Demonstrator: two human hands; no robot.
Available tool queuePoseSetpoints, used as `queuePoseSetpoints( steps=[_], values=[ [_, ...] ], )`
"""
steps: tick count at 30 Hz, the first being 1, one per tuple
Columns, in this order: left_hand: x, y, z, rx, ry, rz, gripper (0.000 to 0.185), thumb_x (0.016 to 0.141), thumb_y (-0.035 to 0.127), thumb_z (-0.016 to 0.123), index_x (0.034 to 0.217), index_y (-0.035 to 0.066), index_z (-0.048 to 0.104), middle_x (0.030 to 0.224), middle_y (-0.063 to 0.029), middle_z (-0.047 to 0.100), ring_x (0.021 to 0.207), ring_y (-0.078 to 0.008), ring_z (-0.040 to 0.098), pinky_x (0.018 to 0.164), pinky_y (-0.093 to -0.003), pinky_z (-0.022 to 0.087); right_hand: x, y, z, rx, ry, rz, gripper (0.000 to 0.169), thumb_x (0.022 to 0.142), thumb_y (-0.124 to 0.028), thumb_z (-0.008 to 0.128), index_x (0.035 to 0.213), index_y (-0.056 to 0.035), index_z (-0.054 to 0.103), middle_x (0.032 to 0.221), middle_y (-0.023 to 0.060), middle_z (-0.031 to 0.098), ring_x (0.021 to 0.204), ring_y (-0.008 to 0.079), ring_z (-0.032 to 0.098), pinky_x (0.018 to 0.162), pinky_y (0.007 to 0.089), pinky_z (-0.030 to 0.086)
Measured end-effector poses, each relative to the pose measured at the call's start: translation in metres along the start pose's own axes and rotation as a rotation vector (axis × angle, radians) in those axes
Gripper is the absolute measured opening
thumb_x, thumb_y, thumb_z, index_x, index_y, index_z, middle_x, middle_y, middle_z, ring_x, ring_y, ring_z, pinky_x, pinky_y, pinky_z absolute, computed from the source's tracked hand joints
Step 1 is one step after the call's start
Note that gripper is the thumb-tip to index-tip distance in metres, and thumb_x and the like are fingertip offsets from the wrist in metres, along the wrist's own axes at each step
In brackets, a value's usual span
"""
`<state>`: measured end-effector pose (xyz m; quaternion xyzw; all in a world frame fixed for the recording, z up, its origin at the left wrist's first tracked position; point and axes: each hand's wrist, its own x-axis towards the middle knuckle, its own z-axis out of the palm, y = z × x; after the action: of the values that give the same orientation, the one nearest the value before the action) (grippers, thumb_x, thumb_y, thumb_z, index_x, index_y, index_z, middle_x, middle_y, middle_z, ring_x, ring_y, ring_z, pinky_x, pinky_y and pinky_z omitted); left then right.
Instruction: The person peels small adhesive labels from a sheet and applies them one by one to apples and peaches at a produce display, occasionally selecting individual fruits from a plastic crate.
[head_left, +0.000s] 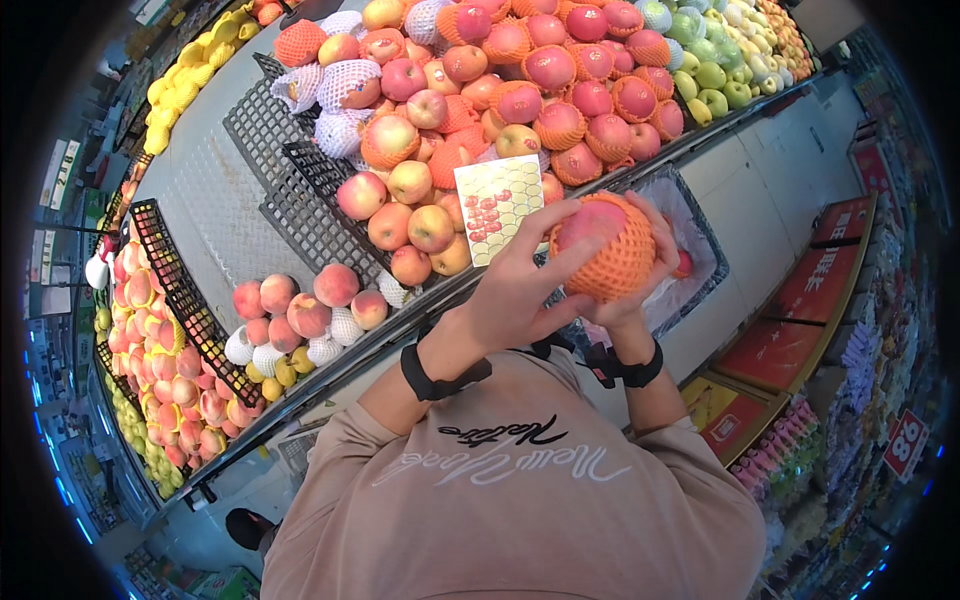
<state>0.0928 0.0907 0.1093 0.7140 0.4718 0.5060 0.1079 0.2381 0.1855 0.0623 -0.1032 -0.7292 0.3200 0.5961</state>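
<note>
A large red apple in an orange foam net (607, 244) is between my two hands. My right hand (651, 255) cups it from the right and below. My left hand (529, 277) grips its left side, with fingers over the bare red skin and the thumb low on the net. Just left of the apple, a sheet of round stickers (499, 210) leans on the apple pile, some red stickers still on it. Piled red apples (559, 124), many in orange nets, lie beyond. Below the hands stands a plastic-lined crate (694, 277) with a red fruit partly visible.
Black plastic grid dividers (300, 195) stand on the metal display surface (210, 187). Peaches (309, 313) sit near its front edge, with more peaches (187, 390) at the left. Green apples (712, 75) lie at the upper right. Red display boxes (795, 307) stand across the aisle on the right.
</note>
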Motion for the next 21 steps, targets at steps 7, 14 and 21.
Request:
queuePoseSetpoints(
  steps=[7,14,21],
  values=[
    [0.009,0.014,-0.005,0.04,-0.045,-0.015,0.074,0.069,0.021,0.08,0.136,0.012,0.05,0.137,-0.0235,0.042,0.12,-0.04,0.052,0.096,-0.0422,0.049,0.005,-0.006,-0.002,-0.081,0.02,-0.158,0.1,0.07,-0.05,0.083,0.138,-0.0125,0.021,0.136,0.0287,0.037,0.113,0.0427,0.055,0.094,0.0516,0.051],
    [0.002,-0.018,0.012,0.116,-0.022,-0.294,0.067,0.081,0.02,0.072,0.133,-0.009,0.041,0.133,-0.0278,0.044,0.121,-0.0439,0.049,0.101,-0.0432,0.043,-0.004,0.036,0.0,-0.231,0.015,0.203,0.088,0.061,-0.025,0.09,0.131,-0.0038,0.04,0.124,0.0182,0.05,0.115,0.0334,0.053,0.098,0.044,0.043],
    [-0.024,-0.04,0.004,0.172,-0.043,-0.579,0.054,0.088,0.016,0.066,0.133,-0.003,0.043,0.13,-0.0202,0.047,0.11,-0.034,0.056,0.095,-0.0391,0.046,0.007,0.138,0.005,-0.75,-0.244,0.419,0.082,0.061,-0.035,0.085,0.126,-0.0005,0.049,0.116,0.0212,0.052,0.107,0.0393,0.054,0.093,0.0457,0.045]
  ],
)
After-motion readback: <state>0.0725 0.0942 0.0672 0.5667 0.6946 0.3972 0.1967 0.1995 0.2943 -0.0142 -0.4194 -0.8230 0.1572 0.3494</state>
